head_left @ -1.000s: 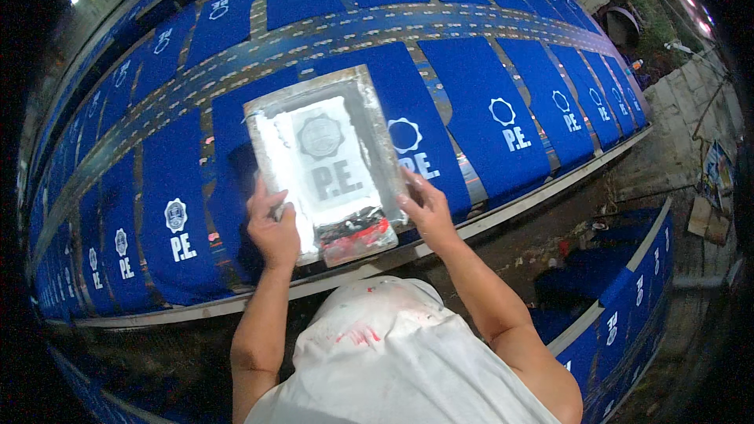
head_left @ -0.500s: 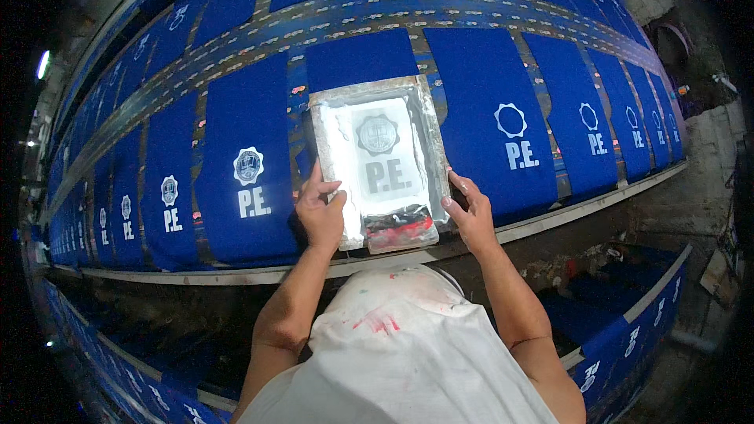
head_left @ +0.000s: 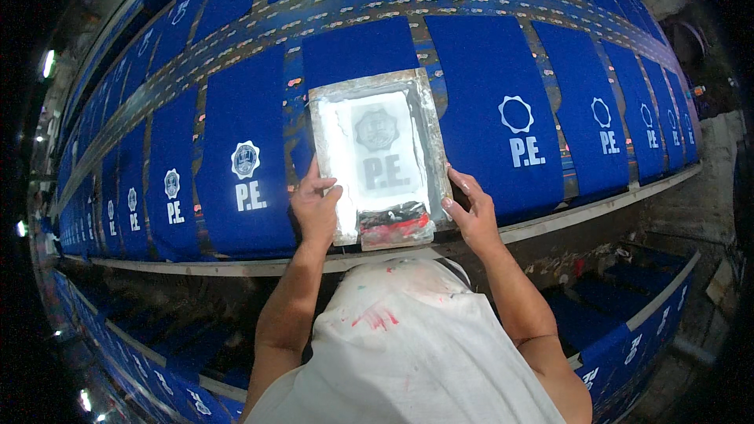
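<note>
A screen-printing frame [head_left: 431,122] lies before me over a blue fabric panel [head_left: 361,49]. Through its whitish mesh a grey crest with block letters below it shows. My left hand [head_left: 316,208] grips the frame's left edge, thumb on top. On the opposite edge my right hand [head_left: 473,208] holds it with bent fingers and the thumb against the rim. A squeegee [head_left: 397,237], smeared with red and black, rests at the frame's near end, touched by neither hand. Whether the frame sits flat on the fabric or slightly above it, I cannot tell.
Printed panels with white crest and letters [head_left: 245,161] line the table to the left. On the right, panels bear only a crest outline [head_left: 516,114] and letters. A pale table edge [head_left: 581,212] runs in front of me. Another table with blue panels [head_left: 644,338] stands at lower right.
The view has shifted slightly. Both hands keep their hold on the frame, and the design seen through the mesh looks fainter and blurrier than before.
</note>
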The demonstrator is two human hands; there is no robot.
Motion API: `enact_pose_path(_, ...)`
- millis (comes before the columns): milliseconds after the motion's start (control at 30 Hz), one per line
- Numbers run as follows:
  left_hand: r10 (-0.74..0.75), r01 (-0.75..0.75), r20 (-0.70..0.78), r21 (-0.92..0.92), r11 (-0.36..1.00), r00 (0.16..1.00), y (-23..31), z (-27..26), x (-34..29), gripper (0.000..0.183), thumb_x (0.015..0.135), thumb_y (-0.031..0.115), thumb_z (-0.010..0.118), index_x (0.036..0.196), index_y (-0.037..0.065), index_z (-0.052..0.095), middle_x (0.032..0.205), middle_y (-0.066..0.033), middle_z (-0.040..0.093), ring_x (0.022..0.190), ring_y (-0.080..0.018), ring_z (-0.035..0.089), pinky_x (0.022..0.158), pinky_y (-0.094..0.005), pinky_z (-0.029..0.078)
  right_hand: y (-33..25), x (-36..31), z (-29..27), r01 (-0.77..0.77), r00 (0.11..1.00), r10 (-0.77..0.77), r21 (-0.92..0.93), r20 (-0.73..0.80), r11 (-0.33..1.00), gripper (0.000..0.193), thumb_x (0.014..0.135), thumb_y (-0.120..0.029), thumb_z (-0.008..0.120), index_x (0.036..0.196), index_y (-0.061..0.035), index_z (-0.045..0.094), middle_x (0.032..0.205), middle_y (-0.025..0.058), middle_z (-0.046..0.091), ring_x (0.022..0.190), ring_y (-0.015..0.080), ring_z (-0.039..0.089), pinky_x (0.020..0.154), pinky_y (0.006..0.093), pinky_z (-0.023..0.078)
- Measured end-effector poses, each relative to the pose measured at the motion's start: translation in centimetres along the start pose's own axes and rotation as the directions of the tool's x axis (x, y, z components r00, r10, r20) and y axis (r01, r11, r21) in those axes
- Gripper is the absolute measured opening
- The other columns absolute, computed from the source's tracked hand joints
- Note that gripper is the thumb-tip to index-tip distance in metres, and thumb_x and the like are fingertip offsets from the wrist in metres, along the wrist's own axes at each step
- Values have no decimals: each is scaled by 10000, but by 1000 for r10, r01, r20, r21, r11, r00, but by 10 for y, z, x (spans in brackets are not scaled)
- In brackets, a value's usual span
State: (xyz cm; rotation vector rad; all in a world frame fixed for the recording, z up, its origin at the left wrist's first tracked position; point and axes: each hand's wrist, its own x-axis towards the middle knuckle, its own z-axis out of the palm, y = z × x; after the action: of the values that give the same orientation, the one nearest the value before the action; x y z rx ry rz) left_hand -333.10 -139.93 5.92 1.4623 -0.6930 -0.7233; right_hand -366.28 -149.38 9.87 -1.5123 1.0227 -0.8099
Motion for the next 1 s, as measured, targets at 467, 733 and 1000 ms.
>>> enact_pose_path(467, 17, -18, 21, 54, 998, 1000, -7, -1, 1, 429, 943, -172, 756, 1362, -85, 738, 1772, -326, 526, 1645, -371, 530, 1365, -465, 424, -91, -16, 46, 674, 733, -389, -520, 558, 524, 462, 919, -118, 789, 1374, -42, 807, 1323, 155, 792, 1202, 365, 753, 1048, 501, 596)
enact_pose_path(733, 322, -570, 472, 717, 402, 821, 52, -25, 17, 569, 973, 263, 825, 1440, -52, 747, 1690, -228, 610, 1484, -434, 572, 1226, -570, 480, -125, 13, 60, 540, 809, -125, -642, 574, 544, 426, 915, -18, 693, 1312, -73, 841, 1264, 153, 817, 1180, 382, 763, 1054, 498, 616)
enact_pose_path(1000, 226, -605, 565, 690, 397, 793, 67, -31, 25, 426, 976, 94, 659, 1332, -116, 759, 1626, -287, 661, 922, -376, 801, 861, -523, 666, -114, -26, 75, 514, 851, -191, -699, 490, 497, 600, 803, 118, 720, 1364, -68, 823, 1322, 136, 797, 1233, 395, 749, 1062, 512, 606)
